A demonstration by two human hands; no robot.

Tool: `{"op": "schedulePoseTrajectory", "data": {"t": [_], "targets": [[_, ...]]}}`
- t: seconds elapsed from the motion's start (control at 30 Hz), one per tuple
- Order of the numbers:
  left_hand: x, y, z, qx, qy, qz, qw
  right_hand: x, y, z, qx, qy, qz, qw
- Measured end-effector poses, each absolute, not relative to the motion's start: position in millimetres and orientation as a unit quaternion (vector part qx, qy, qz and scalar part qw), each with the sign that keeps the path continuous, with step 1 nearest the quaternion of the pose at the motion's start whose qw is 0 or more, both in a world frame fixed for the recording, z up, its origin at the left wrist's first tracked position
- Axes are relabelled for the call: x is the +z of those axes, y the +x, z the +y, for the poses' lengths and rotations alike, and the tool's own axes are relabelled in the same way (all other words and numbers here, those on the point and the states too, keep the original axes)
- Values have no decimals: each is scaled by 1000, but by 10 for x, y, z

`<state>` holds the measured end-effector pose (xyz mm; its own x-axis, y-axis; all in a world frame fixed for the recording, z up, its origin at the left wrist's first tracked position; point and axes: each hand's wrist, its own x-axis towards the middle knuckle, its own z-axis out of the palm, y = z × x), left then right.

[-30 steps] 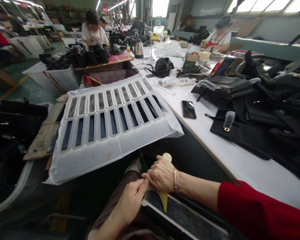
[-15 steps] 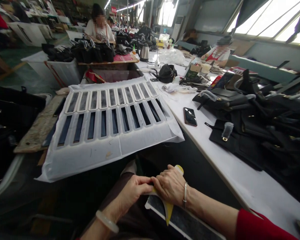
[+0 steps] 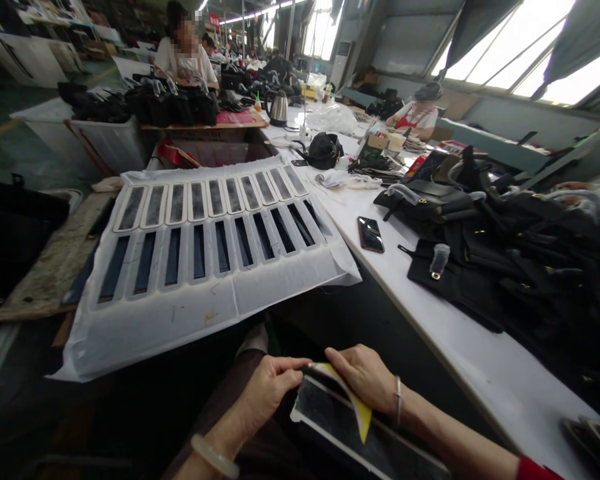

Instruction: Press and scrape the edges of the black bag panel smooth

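Note:
My left hand (image 3: 267, 393) pinches the near-left end of a long black panel (image 3: 323, 408) with pale edges, between thumb and fingertips. The panel lies slantwise over my lap and runs off toward the bottom right. Above it, my right hand (image 3: 369, 377) is closed on a yellow strip with a white border (image 3: 363, 415). The strip is bent, and its pointed lower part hangs over the panel. A piece of it reaches toward my left fingertips. Whether the strip is joined to the panel there cannot be made out.
A white sheet (image 3: 145, 340) ahead carries framed dark panels in two rows. On the right, a long white table (image 3: 395, 273) holds a phone (image 3: 370, 234) and a heap of black bags (image 3: 485, 253). A steel kettle (image 3: 279, 108) stands farther back, near two people.
My right hand has moved right and slightly up, away from the left, drawing the yellow strip along. The left hand still pinches the panel's end. The view has shifted slightly.

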<state>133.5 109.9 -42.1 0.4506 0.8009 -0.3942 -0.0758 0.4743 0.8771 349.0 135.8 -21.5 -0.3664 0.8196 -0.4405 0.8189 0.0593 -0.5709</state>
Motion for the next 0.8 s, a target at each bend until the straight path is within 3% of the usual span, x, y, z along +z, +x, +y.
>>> {"op": "schedulePoseTrajectory", "data": {"t": [0.13, 0.3, 0.8], "targets": [[-480, 1356, 1053, 294, 422, 458, 725, -197, 3564, 1411, 544, -569, -616, 42], [-516, 1375, 991, 304, 443, 471, 699, -97, 3406, 1505, 734, -423, -516, 130], [-458, 1372, 1010, 302, 481, 450, 689, -305, 3170, 1526, 582, -465, -662, 82]]}}
